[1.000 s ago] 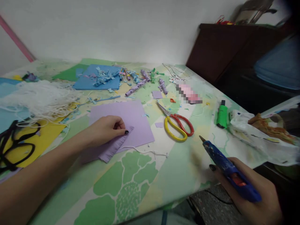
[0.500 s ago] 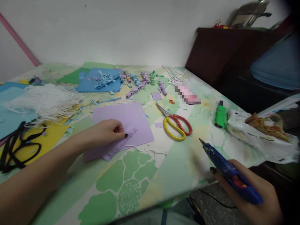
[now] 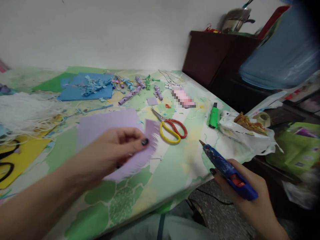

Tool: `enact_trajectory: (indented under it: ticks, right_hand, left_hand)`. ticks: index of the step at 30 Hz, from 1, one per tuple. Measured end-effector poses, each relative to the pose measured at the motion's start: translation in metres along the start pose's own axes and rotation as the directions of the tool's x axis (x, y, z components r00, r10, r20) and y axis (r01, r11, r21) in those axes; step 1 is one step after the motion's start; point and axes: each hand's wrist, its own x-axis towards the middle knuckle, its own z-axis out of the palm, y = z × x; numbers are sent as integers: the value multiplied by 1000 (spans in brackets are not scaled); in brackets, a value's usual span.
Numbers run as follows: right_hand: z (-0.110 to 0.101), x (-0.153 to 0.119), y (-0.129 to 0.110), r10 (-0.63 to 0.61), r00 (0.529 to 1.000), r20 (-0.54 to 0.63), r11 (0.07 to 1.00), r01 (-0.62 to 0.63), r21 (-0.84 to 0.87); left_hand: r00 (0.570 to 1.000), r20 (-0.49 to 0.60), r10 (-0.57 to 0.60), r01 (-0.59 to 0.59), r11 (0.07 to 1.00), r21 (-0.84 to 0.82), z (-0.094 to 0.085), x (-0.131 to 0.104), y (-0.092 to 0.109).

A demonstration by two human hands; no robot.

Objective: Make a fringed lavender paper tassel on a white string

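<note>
Between the thumb and fingers of my left hand (image 3: 122,146) is a fringed purple strip (image 3: 140,160), held up at a slant above the table. Behind it a larger purple sheet (image 3: 110,120) lies flat, partly covered by the hand. My right hand (image 3: 250,186) is wrapped round a blue glue gun (image 3: 225,170), its nozzle pointing up and left over the table's front edge. Scissors (image 3: 172,128) with one yellow and one red handle rest between the two hands. A white string (image 3: 156,158) shows just past the strip.
White strings (image 3: 27,113) heap at the left beside black-framed glasses (image 3: 7,163). Blue sheets (image 3: 75,86) and rolled purple pieces (image 3: 130,95) lie toward the wall. A green bottle-like item (image 3: 213,116) and a bag with food (image 3: 250,130) stand right.
My left hand has lifted the fringed strip off the purple sheet. The view has turned to the right. My right hand still holds the glue gun.
</note>
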Motion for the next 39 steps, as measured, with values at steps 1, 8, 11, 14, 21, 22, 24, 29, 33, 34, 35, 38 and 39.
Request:
enact_trajectory:
  ticks: [1, 8, 11, 14, 21, 22, 24, 29, 33, 34, 35, 38, 39]
  right_hand:
    - [0, -1, 0, 3, 1000, 4, 1000, -3, 13]
    - [1, -9, 2, 4, 1000, 24, 998, -6, 59]
    - [1, -12, 5, 20, 999, 47, 997, -23, 79]
    - [3, -11, 7, 25, 997, 73, 994, -33, 107]
    - [6, -5, 9, 29, 994, 102, 987, -45, 153]
    - [7, -5, 10, 30, 995, 97, 987, -45, 156]
    - [9, -3, 10, 27, 995, 92, 984, -43, 174]
    - [14, -1, 8, 23, 994, 108, 976, -45, 211]
    - [14, 2, 5, 6, 995, 99, 973, -29, 231]
    - [13, 5, 4, -10, 995, 101, 970, -15, 244]
    - [13, 7, 3, -25, 993, 112, 966, -5, 259]
    - [12, 19, -1, -59, 974, 216, 951, -11, 309]
    - [13, 22, -2, -68, 964, 257, 947, -18, 322]
  left_hand:
    - [989, 102, -104, 118, 982, -145, 18, 2, 1]
    - [920, 253, -299, 341, 929, -141, 83, 18, -6]
    - [921, 221, -320, 338, 940, -52, 86, 19, -10]
    - [944, 129, -304, 285, 947, 148, 80, 15, -12]
    - [904, 79, 420, -377, 698, 608, 40, 4, -34]
    - [866, 110, 487, -439, 637, 634, 36, 4, -38]
    - [812, 159, 562, -510, 548, 663, 32, 6, -46]
    - [754, 285, 592, -588, 413, 696, 34, 19, -55]
    - [689, 390, 611, -676, 346, 651, 31, 31, -55]
    - [672, 404, 621, -694, 336, 637, 30, 34, -55]
    - [655, 410, 635, -709, 328, 624, 30, 35, -56]
    - [618, 402, 675, -736, 318, 598, 29, 37, -57]
    - [619, 395, 679, -737, 328, 591, 29, 37, -57]
